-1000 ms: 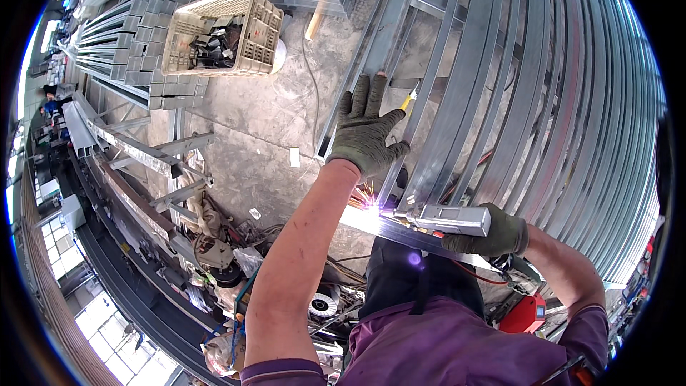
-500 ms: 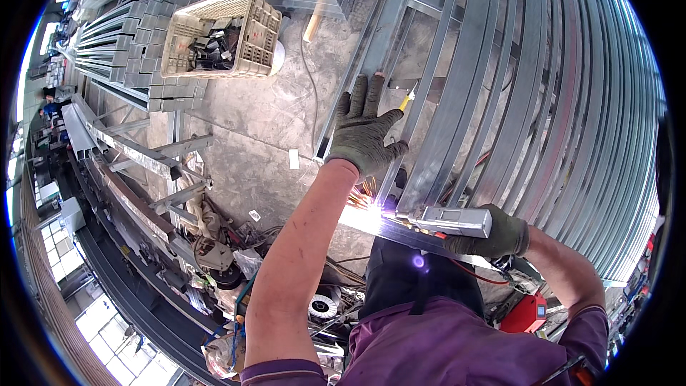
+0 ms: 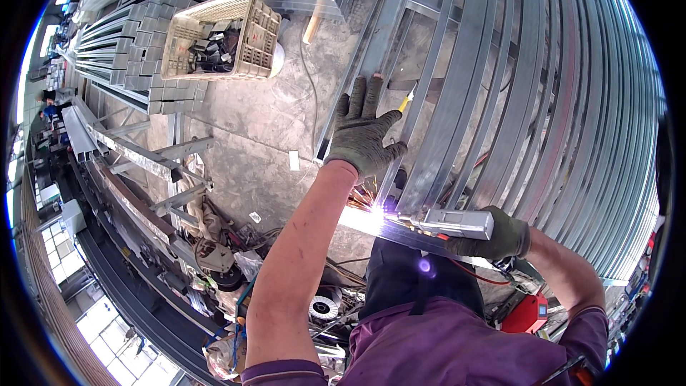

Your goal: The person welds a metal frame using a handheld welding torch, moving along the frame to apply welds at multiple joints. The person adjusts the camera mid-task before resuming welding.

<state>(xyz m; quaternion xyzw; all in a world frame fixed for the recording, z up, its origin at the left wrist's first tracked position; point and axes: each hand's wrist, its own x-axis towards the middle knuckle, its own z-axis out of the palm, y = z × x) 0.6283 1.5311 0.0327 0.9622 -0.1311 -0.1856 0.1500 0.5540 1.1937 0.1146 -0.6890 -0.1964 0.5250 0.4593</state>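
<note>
Clearly, your left hand (image 3: 363, 137) is spread palm-down over a wide metal tube (image 3: 389, 36), fingers apart and thumb out to the right. Your right hand (image 3: 500, 234) is curled round the welding tool (image 3: 461, 224) — its tip reaches left to a bright arc (image 3: 376, 220) at the crossbar (image 3: 416, 239). Your dark trousers (image 3: 450, 287) sit just below that bar's near edge. Open concrete floor (image 3: 250, 114) stretches left, toward the crate (image 3: 266, 39); rightward, metal bars (image 3: 600, 100) run close-set — narrow gaps only.
</note>
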